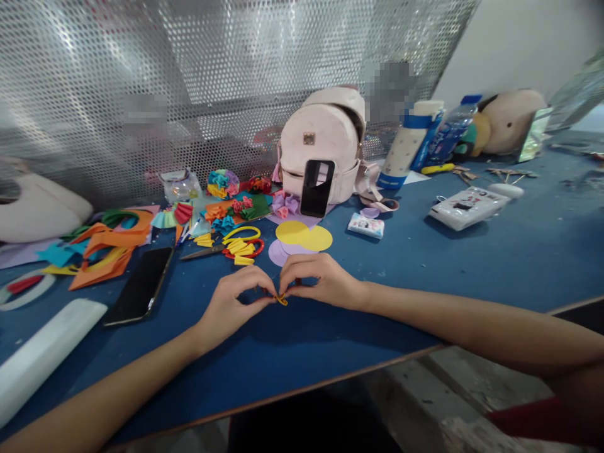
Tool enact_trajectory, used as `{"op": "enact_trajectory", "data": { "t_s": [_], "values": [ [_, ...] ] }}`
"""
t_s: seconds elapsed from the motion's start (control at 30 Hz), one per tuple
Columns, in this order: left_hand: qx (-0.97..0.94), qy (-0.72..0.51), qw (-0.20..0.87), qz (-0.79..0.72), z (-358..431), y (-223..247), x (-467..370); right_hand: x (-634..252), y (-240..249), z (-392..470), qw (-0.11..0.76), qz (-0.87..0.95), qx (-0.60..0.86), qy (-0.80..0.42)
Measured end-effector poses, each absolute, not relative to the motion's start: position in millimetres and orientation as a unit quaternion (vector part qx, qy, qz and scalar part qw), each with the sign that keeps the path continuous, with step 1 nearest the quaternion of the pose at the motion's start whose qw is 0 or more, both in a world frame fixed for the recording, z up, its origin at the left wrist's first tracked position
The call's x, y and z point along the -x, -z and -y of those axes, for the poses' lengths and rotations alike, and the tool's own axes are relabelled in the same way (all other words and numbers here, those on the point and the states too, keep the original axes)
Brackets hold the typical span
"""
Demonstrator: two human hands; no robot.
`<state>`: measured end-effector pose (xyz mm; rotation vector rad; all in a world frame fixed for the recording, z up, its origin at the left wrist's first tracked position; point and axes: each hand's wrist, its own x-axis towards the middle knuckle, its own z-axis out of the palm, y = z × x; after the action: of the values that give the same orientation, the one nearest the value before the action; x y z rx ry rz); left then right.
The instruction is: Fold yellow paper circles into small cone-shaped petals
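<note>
Between my fingertips, just above the blue table [330, 340], is a small yellow paper piece [282, 300] that looks folded or curled. My left hand [236, 299] pinches it from the left with thumb and forefinger. From the right, my right hand [321, 280] pinches the same piece, its fingertips touching or nearly touching those of the left. Beyond the hands lie yellow paper circles [317, 238] overlapping purple paper circles [278, 251]. Folded yellow paper pieces [241, 248] rest on the handles of a pair of scissors [207, 252].
A phone [141, 286] lies at left near orange paper scraps [106, 245] and a white bar-shaped object [47, 352]. Another phone [317, 189] leans on a pale backpack [321, 135]. Paper flowers [223, 184], a tissue pack [467, 207] and bottles [408, 145] stand farther back.
</note>
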<state>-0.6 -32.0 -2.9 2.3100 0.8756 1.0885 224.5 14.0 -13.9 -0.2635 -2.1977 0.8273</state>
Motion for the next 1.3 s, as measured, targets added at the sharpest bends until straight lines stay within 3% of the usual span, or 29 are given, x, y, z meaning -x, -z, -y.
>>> {"op": "enact_trajectory", "data": {
  "t_s": [0.23,0.83,1.3],
  "values": [
    [-0.832,-0.378,0.239,-0.328,32.9,2.2,1.3,-225.6,14.4,-9.9,0.371,0.851,0.132,-0.348],
    [-0.852,-0.379,0.222,-0.286,32.1,4.1,1.0,-225.3,15.9,-14.2,0.384,0.891,0.089,-0.224],
    [-0.839,-0.398,0.195,-0.315,36.0,-0.9,-0.4,-225.7,16.3,-14.0,0.378,0.898,0.103,-0.199]
  ]
}}
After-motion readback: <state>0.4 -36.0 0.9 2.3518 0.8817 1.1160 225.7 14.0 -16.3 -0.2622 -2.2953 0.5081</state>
